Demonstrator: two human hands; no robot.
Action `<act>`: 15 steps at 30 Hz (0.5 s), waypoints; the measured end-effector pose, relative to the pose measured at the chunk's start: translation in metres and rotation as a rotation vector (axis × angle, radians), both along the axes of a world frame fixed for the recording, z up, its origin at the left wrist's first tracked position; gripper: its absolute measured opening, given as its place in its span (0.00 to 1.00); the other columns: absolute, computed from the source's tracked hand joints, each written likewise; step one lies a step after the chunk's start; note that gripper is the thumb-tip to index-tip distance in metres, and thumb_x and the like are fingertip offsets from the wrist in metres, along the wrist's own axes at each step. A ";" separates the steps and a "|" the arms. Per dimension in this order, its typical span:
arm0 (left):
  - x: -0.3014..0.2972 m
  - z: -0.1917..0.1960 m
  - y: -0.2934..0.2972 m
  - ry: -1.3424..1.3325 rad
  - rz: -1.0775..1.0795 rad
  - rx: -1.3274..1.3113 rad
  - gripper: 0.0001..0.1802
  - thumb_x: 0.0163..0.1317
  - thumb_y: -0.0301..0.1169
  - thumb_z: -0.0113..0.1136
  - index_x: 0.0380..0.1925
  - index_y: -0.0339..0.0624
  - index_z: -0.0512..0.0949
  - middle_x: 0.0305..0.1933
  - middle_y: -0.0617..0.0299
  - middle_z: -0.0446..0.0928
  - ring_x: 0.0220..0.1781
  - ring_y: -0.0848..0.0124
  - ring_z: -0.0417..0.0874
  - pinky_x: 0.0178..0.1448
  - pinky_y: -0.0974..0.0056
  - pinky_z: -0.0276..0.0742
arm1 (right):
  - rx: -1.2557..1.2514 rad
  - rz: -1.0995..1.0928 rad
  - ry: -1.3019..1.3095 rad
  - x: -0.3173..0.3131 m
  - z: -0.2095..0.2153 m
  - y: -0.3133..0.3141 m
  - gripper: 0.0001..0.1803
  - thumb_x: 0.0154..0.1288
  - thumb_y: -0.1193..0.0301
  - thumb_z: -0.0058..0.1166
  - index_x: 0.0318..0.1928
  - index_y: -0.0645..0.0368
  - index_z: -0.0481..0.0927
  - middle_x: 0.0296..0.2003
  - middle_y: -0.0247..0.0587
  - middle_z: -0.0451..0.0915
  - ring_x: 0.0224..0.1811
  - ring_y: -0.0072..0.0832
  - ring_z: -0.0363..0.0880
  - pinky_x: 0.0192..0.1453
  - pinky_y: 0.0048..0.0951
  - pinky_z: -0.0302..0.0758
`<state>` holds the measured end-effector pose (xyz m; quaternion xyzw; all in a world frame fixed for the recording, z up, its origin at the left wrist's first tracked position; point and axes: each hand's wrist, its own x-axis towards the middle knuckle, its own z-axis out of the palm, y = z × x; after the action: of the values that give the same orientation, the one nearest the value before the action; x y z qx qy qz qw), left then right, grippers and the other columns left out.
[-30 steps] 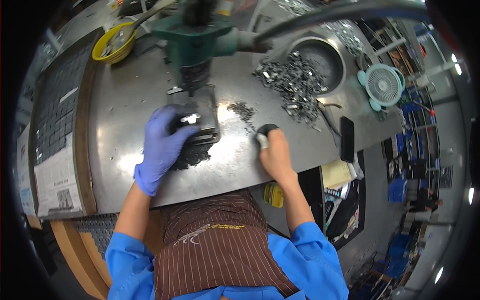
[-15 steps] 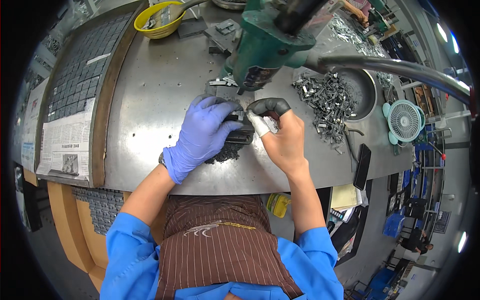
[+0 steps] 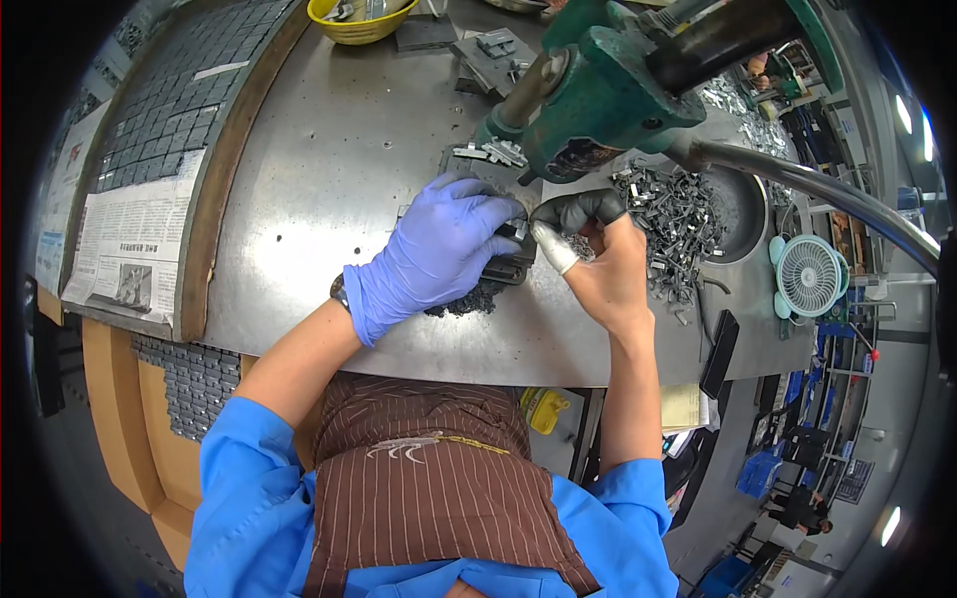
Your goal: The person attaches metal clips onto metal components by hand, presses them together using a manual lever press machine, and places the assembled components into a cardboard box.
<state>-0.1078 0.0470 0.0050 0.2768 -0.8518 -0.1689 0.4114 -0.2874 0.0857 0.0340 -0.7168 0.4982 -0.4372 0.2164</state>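
My left hand (image 3: 434, 259), in a purple glove, curls over a dark metal fixture (image 3: 506, 270) on the bench. Its thumb and fingertips are closed on a small dark metal part (image 3: 512, 229) at the fixture. Close by on the right is my right hand (image 3: 603, 264), with dark coverings on the fingers and a white one on the thumb. Its thumb and forefinger are pinched together beside the part; whatever lies between them is hidden. Dark shavings (image 3: 469, 302) lie under my left hand. A green press (image 3: 598, 110) stands just beyond both hands.
Loose metal pieces (image 3: 678, 214) heap beside and in a round pan (image 3: 753, 214) on the right, near a small fan (image 3: 807, 274) and black phone (image 3: 720, 351). A wooden-edged tray (image 3: 234, 149) of parts stands left. A yellow bowl (image 3: 364, 30) sits at the back.
The whole view has shifted, so bench and hands appear further right. Both hands keep to the fixture; my right fingers have curled in a little more.
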 end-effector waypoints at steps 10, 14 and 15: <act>-0.003 0.002 -0.009 -0.016 -0.053 -0.016 0.17 0.43 0.30 0.64 0.35 0.35 0.75 0.31 0.51 0.75 0.37 0.53 0.75 0.43 0.56 0.71 | -0.192 0.098 0.415 -0.002 0.015 -0.006 0.13 0.42 0.84 0.54 0.33 0.64 0.72 0.25 0.49 0.74 0.29 0.42 0.75 0.32 0.35 0.71; -0.003 -0.009 -0.004 0.172 0.010 0.214 0.15 0.46 0.31 0.63 0.33 0.33 0.76 0.31 0.50 0.76 0.36 0.54 0.76 0.41 0.57 0.72 | -0.033 0.010 -0.042 0.006 0.001 0.003 0.10 0.54 0.81 0.55 0.39 0.65 0.75 0.35 0.49 0.79 0.37 0.32 0.80 0.42 0.27 0.75; -0.003 -0.010 -0.005 0.175 0.014 0.208 0.15 0.46 0.31 0.63 0.33 0.33 0.76 0.31 0.50 0.76 0.36 0.54 0.76 0.41 0.57 0.72 | -0.038 0.016 -0.039 0.004 0.004 0.006 0.10 0.54 0.81 0.55 0.39 0.65 0.75 0.35 0.49 0.79 0.37 0.32 0.80 0.42 0.27 0.75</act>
<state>-0.1108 0.0425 -0.0053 0.3083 -0.7884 -0.2771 0.4546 -0.2832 0.0920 0.0379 -0.7160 0.4798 -0.4588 0.2158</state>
